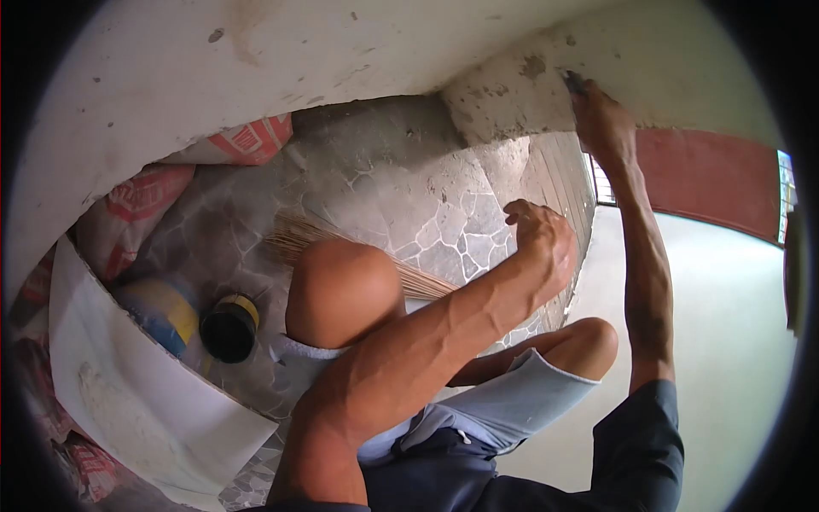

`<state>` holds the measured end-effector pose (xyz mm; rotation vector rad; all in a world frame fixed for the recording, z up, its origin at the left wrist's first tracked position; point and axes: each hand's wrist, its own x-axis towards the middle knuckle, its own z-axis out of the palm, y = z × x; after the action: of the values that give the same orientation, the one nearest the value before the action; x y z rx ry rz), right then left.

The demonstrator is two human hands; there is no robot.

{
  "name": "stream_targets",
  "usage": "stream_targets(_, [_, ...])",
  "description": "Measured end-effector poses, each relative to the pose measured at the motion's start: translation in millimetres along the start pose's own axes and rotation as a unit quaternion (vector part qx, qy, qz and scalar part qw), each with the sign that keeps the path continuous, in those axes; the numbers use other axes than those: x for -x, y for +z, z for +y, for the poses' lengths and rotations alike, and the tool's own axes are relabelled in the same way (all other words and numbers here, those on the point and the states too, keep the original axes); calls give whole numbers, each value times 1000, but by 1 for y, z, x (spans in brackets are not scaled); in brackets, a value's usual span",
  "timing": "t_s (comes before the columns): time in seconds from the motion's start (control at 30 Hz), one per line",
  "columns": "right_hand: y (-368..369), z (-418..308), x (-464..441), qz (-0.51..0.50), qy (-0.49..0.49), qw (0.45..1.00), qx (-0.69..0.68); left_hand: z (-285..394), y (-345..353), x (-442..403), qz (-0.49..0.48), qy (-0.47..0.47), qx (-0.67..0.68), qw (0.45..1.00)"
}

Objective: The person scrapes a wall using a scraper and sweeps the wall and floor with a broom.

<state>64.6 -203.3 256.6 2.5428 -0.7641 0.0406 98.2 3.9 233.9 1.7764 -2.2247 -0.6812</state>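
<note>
At the upper right, my right hand point(604, 124) is raised against the patchy plastered wall point(503, 90), its fingers closed round a small dark tool point(576, 83). Only a bit of that tool shows, touching the wall surface. My left hand point(544, 241) hangs in the air over the stone-patterned floor, below the wall's lower edge, with its fingers curled; anything within them is hidden. A broom of thin sticks point(426, 284) lies on the floor behind my bent knee.
Red-printed sacks point(141, 209) line the left side. Near them are a black container point(229, 329), a blue and yellow bucket point(162, 311) and a curved white sheet point(128, 375). Wooden planks point(563, 188) and a red panel point(708, 179) are at the right.
</note>
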Motion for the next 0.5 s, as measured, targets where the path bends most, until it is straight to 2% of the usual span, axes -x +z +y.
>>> stream_targets(0.07, [-25,-4,-4,-19,103,991,-81,1,3,1,-16,-14,4,1000])
stream_targets(0.13, [-9,2,-4,-57,103,993,-23,4,6,-1,-5,-37,8,999])
stream_targets(0.23, [-9,14,-4,-7,41,999,-17,2,9,1,21,-20,8,1000])
stream_targets(0.33, [-11,16,-4,-29,87,996,-5,5,9,5,24,-8,-8,1000])
stream_targets(0.37, [-2,8,-4,-45,50,998,3,8,10,5,16,6,-2,1000])
stream_targets(0.4, [-5,11,-3,-46,68,997,-13,8,11,3,10,15,4,1000])
stream_targets(0.47, [-34,-11,-9,-49,93,993,-49,7,12,0,4,12,12,1000])
stream_targets(0.5, [-30,-1,-9,35,81,993,-83,8,10,0,1,7,11,1000])
